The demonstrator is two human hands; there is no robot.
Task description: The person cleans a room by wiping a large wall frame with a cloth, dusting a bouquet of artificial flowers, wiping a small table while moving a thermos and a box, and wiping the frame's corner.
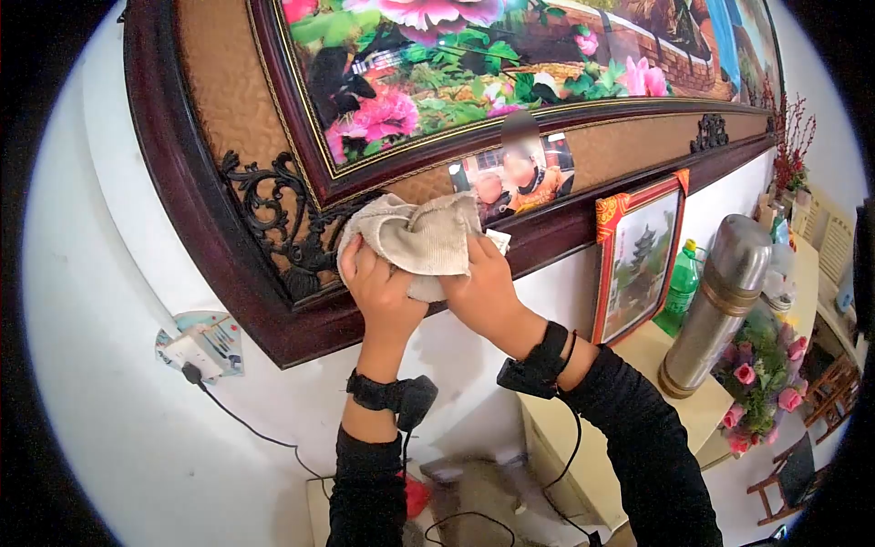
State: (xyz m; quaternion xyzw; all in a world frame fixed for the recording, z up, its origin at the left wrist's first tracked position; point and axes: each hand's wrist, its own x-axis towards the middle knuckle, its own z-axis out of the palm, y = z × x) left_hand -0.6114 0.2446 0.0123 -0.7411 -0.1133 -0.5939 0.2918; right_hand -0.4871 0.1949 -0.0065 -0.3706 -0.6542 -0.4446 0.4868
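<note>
A beige cloth (415, 235) is bunched against the lower part of a large dark wooden picture frame (301, 333) on the wall. My left hand (378, 287) grips the cloth's left side, its fingers curled into the folds. On the right side of the cloth, my right hand (488, 292) is closed too, with its fingertips hidden by the fabric. Black carved scrollwork (273, 210) shows to the left of the cloth. A small photo (547, 173) is tucked at the frame's lower edge, just right of the cloth.
Below the frame, a pale cabinet (588, 428) carries a red-framed picture (638, 264), a green bottle (679, 292) and a steel thermos (715, 305). Pink flowers (761, 383) stand to the right. A plugged wall socket (191, 356) is at the left. Cables hang from both wrist straps.
</note>
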